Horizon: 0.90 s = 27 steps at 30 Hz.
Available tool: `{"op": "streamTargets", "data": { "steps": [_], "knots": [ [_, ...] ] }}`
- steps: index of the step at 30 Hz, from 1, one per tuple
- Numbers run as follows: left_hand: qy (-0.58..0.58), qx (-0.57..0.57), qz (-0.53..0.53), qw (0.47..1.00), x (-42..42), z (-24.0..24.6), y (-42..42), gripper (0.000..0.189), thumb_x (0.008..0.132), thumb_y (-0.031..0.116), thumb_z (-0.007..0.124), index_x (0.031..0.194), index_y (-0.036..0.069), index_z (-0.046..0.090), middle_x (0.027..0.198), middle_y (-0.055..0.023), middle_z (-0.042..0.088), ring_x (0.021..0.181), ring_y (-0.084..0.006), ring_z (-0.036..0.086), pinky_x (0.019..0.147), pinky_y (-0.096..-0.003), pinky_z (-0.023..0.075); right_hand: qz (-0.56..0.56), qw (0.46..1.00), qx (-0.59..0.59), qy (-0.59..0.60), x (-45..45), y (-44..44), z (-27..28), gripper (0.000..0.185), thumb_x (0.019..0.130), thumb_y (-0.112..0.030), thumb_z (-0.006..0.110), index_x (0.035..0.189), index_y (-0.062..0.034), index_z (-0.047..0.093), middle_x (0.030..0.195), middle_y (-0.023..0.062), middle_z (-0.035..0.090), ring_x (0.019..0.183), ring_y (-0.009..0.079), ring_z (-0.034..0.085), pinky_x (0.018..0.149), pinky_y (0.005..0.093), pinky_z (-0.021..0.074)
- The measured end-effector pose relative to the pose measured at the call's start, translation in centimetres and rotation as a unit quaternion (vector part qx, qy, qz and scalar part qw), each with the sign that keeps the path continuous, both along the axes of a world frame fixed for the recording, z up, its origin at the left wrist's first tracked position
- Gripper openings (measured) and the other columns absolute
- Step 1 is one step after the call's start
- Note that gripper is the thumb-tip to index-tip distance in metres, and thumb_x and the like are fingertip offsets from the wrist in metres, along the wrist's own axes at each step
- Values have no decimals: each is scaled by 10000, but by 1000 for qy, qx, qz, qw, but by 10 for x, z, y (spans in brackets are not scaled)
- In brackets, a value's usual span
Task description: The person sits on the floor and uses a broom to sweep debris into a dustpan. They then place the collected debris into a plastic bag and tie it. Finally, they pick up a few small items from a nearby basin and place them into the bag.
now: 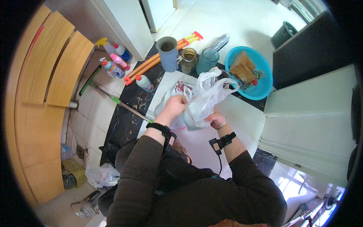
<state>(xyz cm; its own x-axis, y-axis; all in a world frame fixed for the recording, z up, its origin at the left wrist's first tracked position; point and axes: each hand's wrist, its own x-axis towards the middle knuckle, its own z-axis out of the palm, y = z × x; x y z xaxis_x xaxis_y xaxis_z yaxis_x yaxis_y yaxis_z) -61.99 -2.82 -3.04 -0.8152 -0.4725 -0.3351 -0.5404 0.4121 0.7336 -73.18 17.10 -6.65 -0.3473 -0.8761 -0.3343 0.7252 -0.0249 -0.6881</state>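
Observation:
A translucent white plastic bag [202, 109] with its loop handles sticking up is held just above the floor. It bulges with something pale inside that I cannot make out. My right hand [217, 118] grips the bag's lower right side, the fingers partly hidden by plastic. Curled fingers of my left hand [176, 105] pinch plastic at its left side, where a second plastic bag [181, 89] with dark red print lies. Which of the two bags the left fingers hold is hard to tell. Under both bags is a white floor panel [241, 113].
Ahead stand a blue-grey vase [169, 58], a brown glass jar [188, 59] and a teal glass vase [208, 59]. A blue basin [268, 76] holds a cardboard box [244, 68]. Leftward are orange poles [153, 62], several cleaning bottles [113, 68] and a squeegee [127, 106]. A white door [306, 113] stands right.

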Motion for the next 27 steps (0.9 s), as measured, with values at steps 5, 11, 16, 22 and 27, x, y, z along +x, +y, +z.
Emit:
{"op": "streamTargets", "data": {
  "steps": [5, 11, 16, 22, 27],
  "knots": [
    [36, 96, -167, 981, -11, 2, 52, 242, 697, 109, 650, 927, 40, 675, 798, -117, 662, 764, -181, 616, 711, -322, 474, 60, 996, 41, 55, -13, 60, 36, 914, 474, -66, 749, 1318, 9, 404, 1210, 101, 559, 1123, 253, 540, 1003, 375, 400],
    [44, 83, -236, 967, -7, -10, 101, 265, 724, 211, 643, 963, 101, 670, 927, -139, 678, 868, -316, 637, 748, -390, 492, 183, 950, 174, 187, -9, 121, 55, 770, 515, -124, 781, 1225, 10, 517, 1133, 71, 605, 1021, 185, 574, 925, 332, 438],
    [92, 87, -223, 966, 5, -16, 121, 339, 795, 251, 645, 1111, 129, 634, 1049, -155, 658, 977, -313, 619, 847, -383, 477, 183, 954, 169, 168, 15, 124, 52, 646, 539, -87, 742, 1152, 22, 572, 1033, 64, 645, 939, 176, 607, 861, 318, 466],
    [65, 140, -248, 956, 10, -3, 114, 327, 834, 215, 604, 1132, 81, 615, 1141, -157, 625, 1056, -280, 584, 904, -362, 455, 176, 960, 167, 143, 20, 107, 49, 706, 502, -53, 726, 1180, 28, 545, 1073, 75, 630, 980, 196, 603, 888, 328, 461],
    [-92, 71, -257, 959, 12, -12, 104, 327, 822, 248, 634, 1103, 82, 629, 1084, -147, 649, 986, -279, 604, 873, -369, 466, 149, 970, 172, 91, 22, 105, 50, 743, 467, -47, 714, 1184, 32, 536, 1068, 88, 626, 976, 214, 605, 886, 331, 461]
  ]
}}
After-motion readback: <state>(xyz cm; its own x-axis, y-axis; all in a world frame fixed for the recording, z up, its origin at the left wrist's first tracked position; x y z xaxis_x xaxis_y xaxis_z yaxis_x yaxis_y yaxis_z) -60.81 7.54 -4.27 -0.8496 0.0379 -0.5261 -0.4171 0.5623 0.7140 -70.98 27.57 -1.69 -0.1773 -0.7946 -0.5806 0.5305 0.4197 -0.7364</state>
